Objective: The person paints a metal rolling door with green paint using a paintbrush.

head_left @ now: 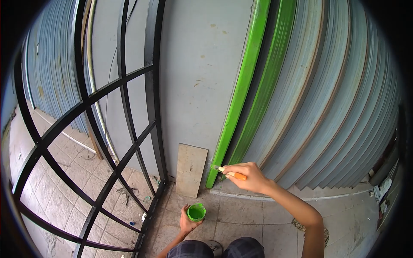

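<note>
A paintbrush [237, 175] with an orange-ended handle is gripped in my right hand [248, 177], its bristles pointing left. The bristle tip overlaps the lower part of a bright green painted post [236, 112]. Lower down, my left hand [187, 222] is wrapped round the side of a small cup of green paint [196, 212], tilted so that I look into it. Behind the brush, a thin wooden board [191, 170] leans upright against the grey wall, just left of the post's foot.
A black metal grille [94, 210] stands at the left. Folded corrugated shutter panels [318, 107] rise at the right, one green strip [269, 77] among them. My knees [243, 248] are at the bottom, above the tiled floor [241, 210].
</note>
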